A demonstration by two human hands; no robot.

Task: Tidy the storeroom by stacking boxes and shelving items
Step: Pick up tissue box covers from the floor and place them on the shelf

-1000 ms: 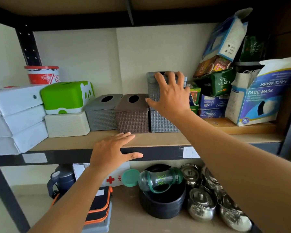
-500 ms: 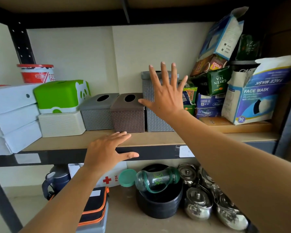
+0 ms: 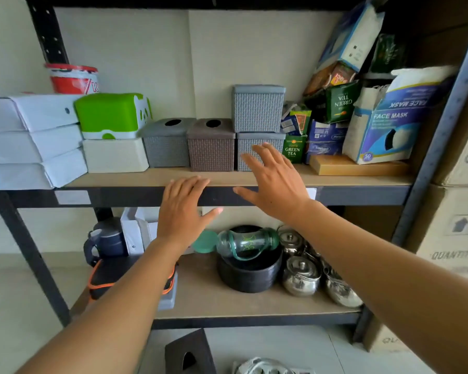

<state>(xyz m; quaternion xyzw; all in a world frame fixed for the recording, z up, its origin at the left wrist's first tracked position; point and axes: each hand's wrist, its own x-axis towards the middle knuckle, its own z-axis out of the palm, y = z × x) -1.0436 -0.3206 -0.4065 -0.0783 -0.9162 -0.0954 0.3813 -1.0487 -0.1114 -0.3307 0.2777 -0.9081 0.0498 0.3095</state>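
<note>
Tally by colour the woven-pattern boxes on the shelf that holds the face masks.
grey woven boxes: 3
brown woven box: 1
Total: 4

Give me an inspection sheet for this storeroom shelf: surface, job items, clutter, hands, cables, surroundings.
Surface: wooden shelf board on a dark metal frame.
Job's things: upper grey woven box stacked on lower grey box; brown woven box and grey tissue box to their left.
Clutter: tea packets and face mask box piled loosely at right.
Hands: left hand and right hand open, holding nothing.
Cables: white item at bottom edge, possibly a power strip; unclear.
Surroundings: cartons at right; kettles on lower shelf.
</note>
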